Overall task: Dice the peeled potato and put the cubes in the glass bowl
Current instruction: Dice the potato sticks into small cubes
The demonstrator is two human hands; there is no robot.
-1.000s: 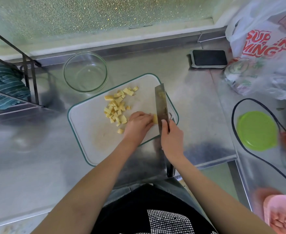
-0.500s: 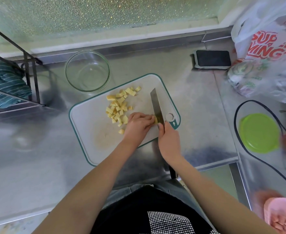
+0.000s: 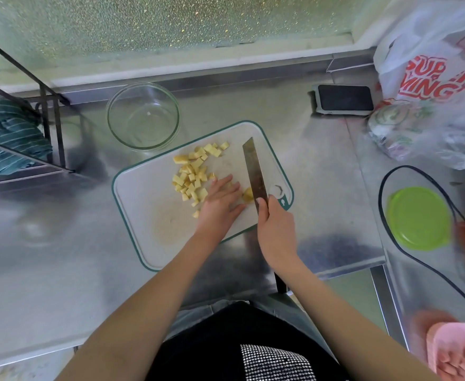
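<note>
Steel surface [image 3: 294, 127] under a speckled green window; your cutting board [image 3: 143, 193] sat mid-frame with the glass bowl [image 3: 143, 115] just beyond its far-left corner, touching or nearly so, can't tell which.

Progress, as I judged it: dicing mostly done. Pile of potato cubes [image 3: 194, 176] lay on the board's centre. One small uncut potato piece [image 3: 248, 194] remained beside the blade. Bowl was empty, so the transfer hadn't started.

Hands: your right hand [image 3: 276, 229] was clenched round the handle of the knife [image 3: 254, 171], blade running away from you with its edge down at the board. Your left hand [image 3: 220, 202] lay flat, fingers spread, not gripping anything, its fingertips at the near edge of the pile.

Hard to read:
- Knife handle fully hidden in your fist.
- Left hand covered some cubes and part of the remaining piece, so its true size was unclear.
- Whether the blade touched the piece: couldn't tell.
- Frame's right edge was blurred.
</note>
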